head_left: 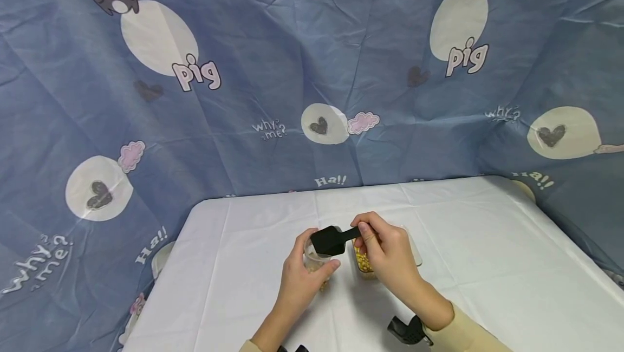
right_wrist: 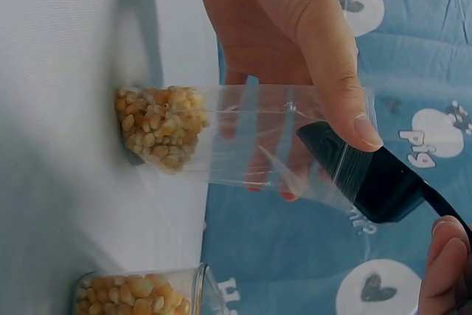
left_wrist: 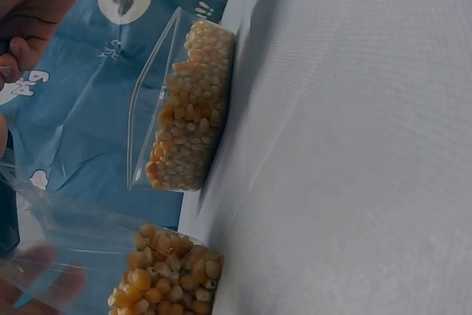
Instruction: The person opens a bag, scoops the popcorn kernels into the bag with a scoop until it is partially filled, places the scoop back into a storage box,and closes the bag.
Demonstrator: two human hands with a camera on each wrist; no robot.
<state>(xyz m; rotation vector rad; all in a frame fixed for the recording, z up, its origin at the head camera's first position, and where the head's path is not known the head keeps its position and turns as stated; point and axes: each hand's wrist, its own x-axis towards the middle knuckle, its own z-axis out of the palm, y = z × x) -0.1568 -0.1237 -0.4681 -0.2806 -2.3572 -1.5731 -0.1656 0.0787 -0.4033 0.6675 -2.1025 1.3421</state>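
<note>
A clear zip bag (right_wrist: 243, 134) stands upright on the table with corn kernels (right_wrist: 162, 125) in its bottom. My left hand (head_left: 303, 279) grips it near the mouth, thumb on one side and fingers on the other. Between thumb and fingers of my right hand (head_left: 387, 249) is the handle of a black scoop (head_left: 329, 241). The scoop's head is tilted down, its front part inside the bag's mouth. Beside the bag, partly behind my right hand, sits a clear box (left_wrist: 140, 119) of corn kernels (head_left: 363, 261).
A white cloth covers the table (head_left: 253, 265). A pale, see-through flat piece (head_left: 414, 249) lies behind my right hand. The blue printed curtain (head_left: 273, 70) hangs at the table's back and sides. A black wrist device (head_left: 408, 331) sits at my right wrist.
</note>
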